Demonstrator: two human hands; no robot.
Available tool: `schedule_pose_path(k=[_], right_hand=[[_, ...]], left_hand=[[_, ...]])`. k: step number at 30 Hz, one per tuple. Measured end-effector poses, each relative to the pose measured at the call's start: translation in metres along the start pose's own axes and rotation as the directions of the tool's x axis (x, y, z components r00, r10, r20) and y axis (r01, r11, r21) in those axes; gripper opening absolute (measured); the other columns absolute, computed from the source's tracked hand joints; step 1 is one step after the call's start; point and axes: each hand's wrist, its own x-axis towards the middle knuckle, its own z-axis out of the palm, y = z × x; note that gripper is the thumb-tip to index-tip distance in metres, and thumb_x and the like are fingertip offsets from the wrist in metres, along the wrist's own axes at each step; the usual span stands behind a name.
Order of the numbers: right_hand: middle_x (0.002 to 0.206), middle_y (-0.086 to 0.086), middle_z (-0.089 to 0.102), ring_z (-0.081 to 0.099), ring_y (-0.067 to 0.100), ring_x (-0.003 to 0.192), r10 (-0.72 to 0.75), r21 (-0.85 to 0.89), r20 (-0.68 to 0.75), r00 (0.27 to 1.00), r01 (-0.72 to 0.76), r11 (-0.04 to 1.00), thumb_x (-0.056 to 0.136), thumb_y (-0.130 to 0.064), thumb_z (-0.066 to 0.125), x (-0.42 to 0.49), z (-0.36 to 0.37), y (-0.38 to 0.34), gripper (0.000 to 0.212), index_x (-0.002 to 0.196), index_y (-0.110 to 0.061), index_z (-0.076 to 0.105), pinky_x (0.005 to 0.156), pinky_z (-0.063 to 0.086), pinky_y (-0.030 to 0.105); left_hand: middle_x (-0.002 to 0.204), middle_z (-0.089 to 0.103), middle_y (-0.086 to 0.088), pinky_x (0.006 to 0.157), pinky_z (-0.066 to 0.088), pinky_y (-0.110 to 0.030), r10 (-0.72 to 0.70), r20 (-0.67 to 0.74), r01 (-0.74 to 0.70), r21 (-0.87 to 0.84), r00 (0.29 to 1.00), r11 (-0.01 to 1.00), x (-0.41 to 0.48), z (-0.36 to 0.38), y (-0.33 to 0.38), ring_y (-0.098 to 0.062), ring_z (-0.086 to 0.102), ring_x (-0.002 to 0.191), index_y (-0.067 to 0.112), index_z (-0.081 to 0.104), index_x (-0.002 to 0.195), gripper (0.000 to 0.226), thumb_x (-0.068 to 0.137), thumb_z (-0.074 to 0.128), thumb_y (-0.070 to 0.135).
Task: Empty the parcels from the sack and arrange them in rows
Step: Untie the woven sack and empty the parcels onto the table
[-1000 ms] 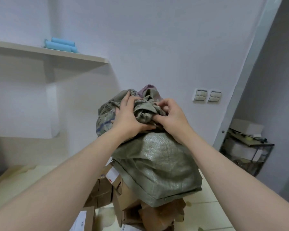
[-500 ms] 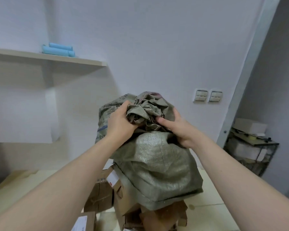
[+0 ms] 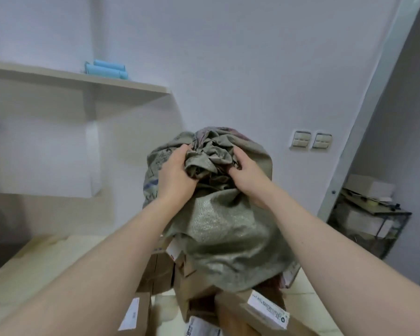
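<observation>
sack (image 3: 223, 234) upended over floor (image 3: 310, 301), bottom bunched in both fists: left hand (image 3: 175, 175) and right hand (image 3: 247, 173) clench the fabric. versus a second ago, more parcels (image 3: 197, 284) lie under the mouth. judgement: emptying well on, rows not begun.

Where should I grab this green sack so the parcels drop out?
Grip the bunched fabric at the top of the sack from above, one side each, as the left hand and right hand do. Its gathered folds give a firm hold, and the open end probably hangs down over the parcels.
</observation>
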Motion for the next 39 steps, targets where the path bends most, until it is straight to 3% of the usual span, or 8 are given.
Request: schedule_pose_path(k=[6, 12, 14, 17, 23, 29, 33, 39], right_hand=[[0.130, -0.013, 0.058, 0.056, 0.006, 0.114, 0.117, -0.090, 0.090, 0.989, -0.109, 0.990, 0.095, -0.020, 0.057, -0.017, -0.013, 0.012, 0.056, 0.146, -0.032, 0.037, 0.088, 0.043, 0.014], [0.114, 0.001, 0.071, 0.067, 0.018, 0.108, 0.277, 0.224, 0.110, 0.954, -0.296, 0.929, 0.062, -0.082, 0.065, -0.002, -0.020, -0.009, 0.090, 0.125, -0.018, 0.060, 0.096, 0.053, 0.039], [0.108, 0.000, 0.075, 0.070, 0.020, 0.105, 0.318, 0.277, 0.045, 0.947, -0.317, 0.907, 0.059, -0.091, 0.052, 0.006, -0.016, -0.005, 0.093, 0.116, -0.020, 0.069, 0.099, 0.051, 0.041], [0.110, 0.001, 0.074, 0.069, 0.019, 0.105, 0.319, 0.346, 0.022, 0.948, -0.306, 0.887, 0.080, -0.081, 0.039, 0.006, -0.006, -0.011, 0.080, 0.122, -0.017, 0.064, 0.099, 0.052, 0.042], [0.131, -0.001, 0.061, 0.057, 0.016, 0.121, 0.233, 0.313, 0.151, 0.961, -0.270, 0.910, 0.089, -0.076, 0.030, 0.002, 0.004, -0.019, 0.080, 0.130, -0.015, 0.061, 0.108, 0.042, 0.043], [0.109, -0.015, 0.068, 0.061, 0.006, 0.106, 0.110, 0.082, 0.097, 0.989, -0.118, 0.990, 0.091, -0.068, 0.040, -0.013, 0.008, -0.018, 0.050, 0.097, -0.028, 0.070, 0.100, 0.047, 0.039], [0.137, 0.004, 0.051, 0.044, 0.025, 0.131, 0.022, -0.344, -0.207, 0.978, -0.094, 0.934, 0.092, -0.054, 0.054, -0.009, -0.012, -0.003, 0.046, 0.128, -0.027, 0.058, 0.109, 0.035, 0.036], [0.163, 0.004, 0.014, 0.022, 0.033, 0.146, 0.291, -0.143, -0.178, 0.940, -0.317, 0.938, 0.085, -0.055, 0.065, -0.014, -0.027, 0.024, 0.089, 0.154, -0.037, 0.011, 0.117, 0.026, 0.050]], left_hand=[[0.136, 0.056, 0.006, 0.095, 0.043, -0.031, 0.021, 0.068, -0.026, 0.073, 0.997, 0.997, -0.010, 0.020, -0.003, -0.019, 0.053, 0.121, 0.028, 0.051, 0.136, 0.046, 0.091, 0.061, 0.026], [0.162, 0.012, 0.002, 0.120, 0.015, -0.053, -0.088, 0.521, -0.106, 0.332, 0.849, 0.937, -0.001, 0.023, 0.015, -0.039, 0.013, 0.147, 0.023, 0.028, 0.145, 0.100, 0.066, 0.082, 0.053], [0.153, 0.029, -0.002, 0.115, 0.028, -0.049, -0.217, 0.585, 0.102, 0.223, 0.781, 0.970, 0.005, 0.015, 0.034, -0.035, 0.026, 0.141, 0.023, 0.031, 0.141, 0.109, 0.056, 0.081, 0.068], [0.119, 0.045, 0.001, 0.082, 0.046, -0.027, -0.295, 0.339, 0.317, -0.010, 0.893, 0.948, 0.014, 0.007, 0.043, -0.020, 0.050, 0.111, 0.020, 0.035, 0.122, 0.093, 0.056, 0.086, 0.061], [0.159, -0.021, 0.011, 0.106, 0.030, -0.069, -0.269, 0.259, 0.170, 0.347, 0.928, 0.922, -0.003, 0.014, 0.027, -0.048, 0.020, 0.139, 0.058, 0.009, 0.142, 0.122, 0.051, 0.089, 0.058], [0.153, 0.033, 0.006, 0.084, 0.043, -0.039, -0.105, 0.004, 0.099, 0.312, 0.994, 0.945, -0.006, 0.005, 0.007, -0.041, 0.049, 0.119, 0.036, 0.054, 0.111, 0.048, 0.074, 0.075, 0.015], [0.147, 0.040, 0.008, 0.080, 0.035, -0.031, -0.052, -0.116, 0.083, 0.277, 0.992, 0.957, 0.008, -0.016, 0.014, -0.034, 0.051, 0.118, 0.034, 0.058, 0.105, 0.049, 0.072, 0.064, -0.001], [0.152, 0.034, 0.015, 0.077, 0.033, -0.033, -0.014, -0.180, 0.060, 0.252, 0.984, 0.966, 0.007, -0.036, 0.018, -0.030, 0.040, 0.130, 0.033, 0.058, 0.106, 0.056, 0.068, 0.060, -0.009]])
